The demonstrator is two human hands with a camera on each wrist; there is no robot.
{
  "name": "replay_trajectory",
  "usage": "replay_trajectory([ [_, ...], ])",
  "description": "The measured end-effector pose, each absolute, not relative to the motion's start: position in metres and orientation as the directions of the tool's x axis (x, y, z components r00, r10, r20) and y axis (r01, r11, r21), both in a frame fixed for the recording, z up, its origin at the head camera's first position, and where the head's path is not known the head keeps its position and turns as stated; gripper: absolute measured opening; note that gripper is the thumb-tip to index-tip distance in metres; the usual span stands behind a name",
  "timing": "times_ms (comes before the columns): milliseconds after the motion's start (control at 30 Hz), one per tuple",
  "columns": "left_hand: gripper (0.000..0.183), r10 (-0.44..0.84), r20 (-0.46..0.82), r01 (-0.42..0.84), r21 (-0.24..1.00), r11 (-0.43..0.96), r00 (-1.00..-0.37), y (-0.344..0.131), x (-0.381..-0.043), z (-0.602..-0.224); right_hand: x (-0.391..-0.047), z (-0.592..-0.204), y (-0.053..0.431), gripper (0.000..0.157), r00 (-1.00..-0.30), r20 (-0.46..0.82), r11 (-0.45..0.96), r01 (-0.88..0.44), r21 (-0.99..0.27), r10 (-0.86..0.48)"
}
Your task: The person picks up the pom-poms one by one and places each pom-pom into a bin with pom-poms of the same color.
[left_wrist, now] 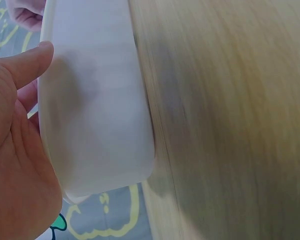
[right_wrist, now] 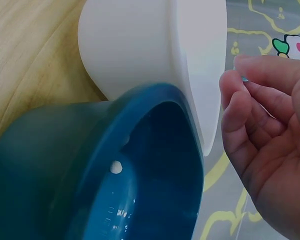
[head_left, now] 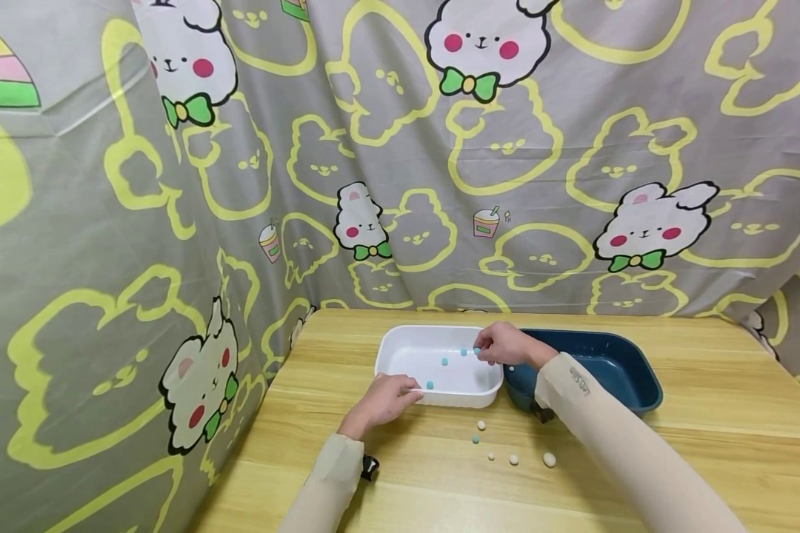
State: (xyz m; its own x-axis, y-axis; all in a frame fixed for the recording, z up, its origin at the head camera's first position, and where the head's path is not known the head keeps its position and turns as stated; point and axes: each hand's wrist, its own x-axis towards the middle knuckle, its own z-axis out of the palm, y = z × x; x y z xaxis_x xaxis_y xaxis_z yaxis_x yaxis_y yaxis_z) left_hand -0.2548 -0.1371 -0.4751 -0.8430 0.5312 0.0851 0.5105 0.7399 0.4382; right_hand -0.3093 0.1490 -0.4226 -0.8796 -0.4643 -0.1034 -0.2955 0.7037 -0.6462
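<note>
While the left hand (head_left: 385, 397) gripped the white tray's rim (head_left: 463, 395) at seven o'clock, the right hand (head_left: 508, 344) pinched a blue ball (head_left: 477, 352) over its two o'clock; low, gentle release seemed best.

From the head I look forward and down over the wooden table (head_left: 427, 481). My wrist views sit close, turned sideways: left facing the white basin (left_wrist: 100, 115), right the blue basin (right_wrist: 35, 160). All three share the white basin.

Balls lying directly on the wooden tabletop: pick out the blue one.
The blue ball on the tabletop, in front of the white tray; the four others there are white balls.
</note>
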Motion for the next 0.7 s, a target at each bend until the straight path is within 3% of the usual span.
replay_trajectory([
  [700,0.02,0.535,0.079,0.511,0.44,0.738,-0.841,-0.137,-0.255,-0.476,-0.317,-0.434,0.145,0.017,-0.885,-0.126,0.696,-0.257,-0.67,-0.448],
])
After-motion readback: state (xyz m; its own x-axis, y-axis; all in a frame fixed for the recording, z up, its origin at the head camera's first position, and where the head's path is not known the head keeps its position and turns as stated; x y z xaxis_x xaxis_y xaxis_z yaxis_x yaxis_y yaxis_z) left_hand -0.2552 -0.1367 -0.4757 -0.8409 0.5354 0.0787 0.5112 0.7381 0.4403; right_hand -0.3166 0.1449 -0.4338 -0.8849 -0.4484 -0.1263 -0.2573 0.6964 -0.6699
